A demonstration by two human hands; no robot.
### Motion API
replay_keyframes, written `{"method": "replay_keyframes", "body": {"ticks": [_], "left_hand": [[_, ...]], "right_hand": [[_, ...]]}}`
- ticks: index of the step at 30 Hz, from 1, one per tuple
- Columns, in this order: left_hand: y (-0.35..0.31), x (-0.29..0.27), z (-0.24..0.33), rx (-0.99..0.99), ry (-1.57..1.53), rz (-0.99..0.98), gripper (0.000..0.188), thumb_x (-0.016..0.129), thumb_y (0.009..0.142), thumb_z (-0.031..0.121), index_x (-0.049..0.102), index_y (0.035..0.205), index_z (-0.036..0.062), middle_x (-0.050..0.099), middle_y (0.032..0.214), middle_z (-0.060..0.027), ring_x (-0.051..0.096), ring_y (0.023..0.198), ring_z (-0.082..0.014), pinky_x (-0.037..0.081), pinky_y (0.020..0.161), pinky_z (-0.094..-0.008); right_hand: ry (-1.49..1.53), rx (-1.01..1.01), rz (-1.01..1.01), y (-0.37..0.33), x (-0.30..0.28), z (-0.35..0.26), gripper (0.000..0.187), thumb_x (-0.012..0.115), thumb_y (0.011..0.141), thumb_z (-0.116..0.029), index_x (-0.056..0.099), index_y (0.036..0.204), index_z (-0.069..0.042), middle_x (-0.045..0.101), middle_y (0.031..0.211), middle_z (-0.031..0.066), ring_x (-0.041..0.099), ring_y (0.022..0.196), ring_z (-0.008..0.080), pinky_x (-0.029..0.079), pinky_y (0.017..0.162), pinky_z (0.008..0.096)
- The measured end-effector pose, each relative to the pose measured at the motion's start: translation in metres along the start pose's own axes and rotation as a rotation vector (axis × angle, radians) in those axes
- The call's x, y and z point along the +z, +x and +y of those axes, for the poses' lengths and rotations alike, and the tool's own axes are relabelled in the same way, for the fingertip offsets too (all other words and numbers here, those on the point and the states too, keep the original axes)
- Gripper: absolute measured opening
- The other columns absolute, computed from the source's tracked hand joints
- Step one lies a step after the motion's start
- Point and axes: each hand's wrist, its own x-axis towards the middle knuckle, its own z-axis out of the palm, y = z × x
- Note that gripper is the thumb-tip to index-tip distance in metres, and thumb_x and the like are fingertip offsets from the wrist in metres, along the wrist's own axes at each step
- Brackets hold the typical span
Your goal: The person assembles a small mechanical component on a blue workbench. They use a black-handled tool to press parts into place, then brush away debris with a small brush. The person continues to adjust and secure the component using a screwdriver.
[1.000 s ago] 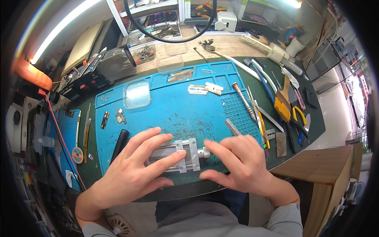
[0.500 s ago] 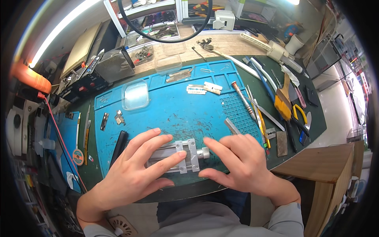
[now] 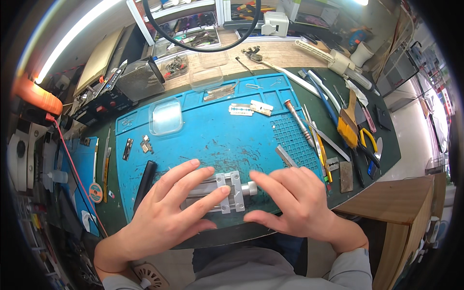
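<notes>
A small silver clamping fixture (image 3: 225,193) with two notched jaw bars lies on the blue mat near the table's front edge. My left hand (image 3: 169,210) rests over its left part, fingers spread, the index fingertip touching the left jaw bar. That hand hides much of the fixture's rails. At the fixture's right end is a round metal knob (image 3: 250,188). My right hand (image 3: 295,203) is beside it, thumb and index finger wide apart on either side of the knob and not touching it. Its other fingers are curled, and nothing shows between them.
The blue mat (image 3: 208,140) bears a clear plastic lid (image 3: 166,117), razor blades (image 3: 240,110) and a flat metal bar (image 3: 285,156). A black rod-like thing (image 3: 146,181) lies left of my left hand. To the right are tweezers, a yellow brush (image 3: 348,130) and a grey block (image 3: 346,176).
My left hand and the fixture keep nearly the same place. The thumb and index finger of my right hand remain apart by the knob, with the index finger slightly shifted.
</notes>
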Motion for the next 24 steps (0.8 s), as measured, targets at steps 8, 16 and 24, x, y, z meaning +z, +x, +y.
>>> {"method": "replay_keyframes", "body": {"ticks": [8,16,24], "left_hand": [[-0.0004,0.0006,0.0007,0.008,0.012,0.006,0.081,0.090,0.069,0.026,0.065,0.145,0.0177,0.057,0.146,-0.0146,0.055,0.137,-0.0375,0.051,0.110,-0.0488],[-0.0011,0.0021,-0.0001,0.003,0.001,0.017,0.080,0.090,0.068,0.025,0.065,0.144,0.0179,0.056,0.147,-0.0148,0.055,0.137,-0.0370,0.051,0.109,-0.0481],[-0.0013,0.0060,-0.0059,0.020,-0.049,0.107,0.074,0.088,0.071,0.026,0.066,0.141,0.0129,0.064,0.137,-0.0127,0.060,0.131,-0.0345,0.053,0.107,-0.0476]], "right_hand": [[0.035,0.014,0.008,-0.0002,-0.0006,-0.0012,0.053,0.082,0.090,-0.037,0.070,0.128,-0.003,0.061,0.092,0.0048,0.058,0.074,0.0216,0.045,0.066,0.0349],[0.022,0.008,-0.018,0.0000,-0.0019,-0.0014,0.050,0.081,0.089,-0.028,0.069,0.130,-0.002,0.061,0.092,0.0056,0.059,0.074,0.0219,0.044,0.065,0.0355],[0.023,0.018,-0.052,0.0021,-0.0002,0.0003,0.046,0.081,0.088,-0.019,0.069,0.128,-0.001,0.062,0.093,0.0060,0.062,0.077,0.0232,0.047,0.068,0.0363]]}}
